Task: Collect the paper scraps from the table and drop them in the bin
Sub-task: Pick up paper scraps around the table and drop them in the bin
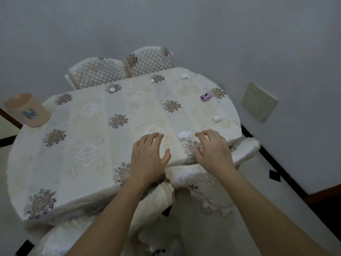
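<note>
Our right hand [214, 152] hovered with its fingers [201, 134] spread and lightly hooked, holding nothing. Our left hand [149, 157] was likewise open-fingered and bare. Just beyond the right fingertips, between the two hands, lay the nearest paper scrap [185, 135], not yet touched.

We judged that a careless pinch could gather the tablecloth [88, 126] with it and tug the other pieces, or flick the light wad off the edge near our right wrist. White paper on pale embroidery could also be overlooked.

We counted six white scraps: this one, a second scrap [215, 118] farther out to the right, and four well beyond the fingers near the far edge. There was also one purple crumpled piece [206, 97]. One bin [27, 109] stood far off to the left of our left fingers.
</note>
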### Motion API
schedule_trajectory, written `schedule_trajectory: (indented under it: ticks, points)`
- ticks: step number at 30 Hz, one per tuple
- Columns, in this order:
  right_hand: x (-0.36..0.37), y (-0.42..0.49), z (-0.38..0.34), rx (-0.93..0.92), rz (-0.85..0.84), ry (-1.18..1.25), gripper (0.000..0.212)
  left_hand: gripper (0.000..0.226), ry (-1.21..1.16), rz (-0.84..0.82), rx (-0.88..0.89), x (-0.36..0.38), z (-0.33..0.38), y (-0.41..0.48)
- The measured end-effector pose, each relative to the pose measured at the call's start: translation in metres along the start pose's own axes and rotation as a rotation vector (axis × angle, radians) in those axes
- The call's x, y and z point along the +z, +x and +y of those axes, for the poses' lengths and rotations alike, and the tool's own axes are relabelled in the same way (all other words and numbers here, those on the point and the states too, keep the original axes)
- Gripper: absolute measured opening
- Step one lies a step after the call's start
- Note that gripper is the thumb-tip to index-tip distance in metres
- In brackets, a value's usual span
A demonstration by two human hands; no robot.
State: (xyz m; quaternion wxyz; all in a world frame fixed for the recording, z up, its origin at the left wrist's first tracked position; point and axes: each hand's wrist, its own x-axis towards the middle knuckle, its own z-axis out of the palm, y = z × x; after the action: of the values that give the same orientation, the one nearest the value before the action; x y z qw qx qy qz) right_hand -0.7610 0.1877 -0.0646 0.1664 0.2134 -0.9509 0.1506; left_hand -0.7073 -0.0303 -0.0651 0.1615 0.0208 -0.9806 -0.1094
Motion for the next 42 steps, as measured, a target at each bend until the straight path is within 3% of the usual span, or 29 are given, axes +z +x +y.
schedule_trajectory:
  ticks: [11, 19, 29, 38, 42]
  points:
    - [0.072, 0.081, 0.04, -0.039, -0.146, 0.073, 0.037, 0.05, -0.06, -0.051, -0.171, 0.053, -0.056, 0.056]
    - [0.122, 0.116, 0.077, -0.031, -0.316, 0.195, 0.038, 0.046, -0.106, -0.237, -0.328, 0.089, -0.077, 0.055]
    - [0.181, 0.124, 0.109, 0.035, -0.513, 0.224, 0.044, 0.044, -0.184, -0.323, -0.566, 0.135, -0.098, 0.062]
    - [0.224, 0.133, 0.117, 0.126, -0.617, 0.223, 0.054, 0.057, -0.239, -0.354, -0.637, 0.182, -0.116, 0.09]
    - [0.232, 0.134, 0.114, 0.092, -0.588, 0.196, 0.046, 0.048, -0.217, -0.359, -0.576, 0.195, -0.122, 0.094]
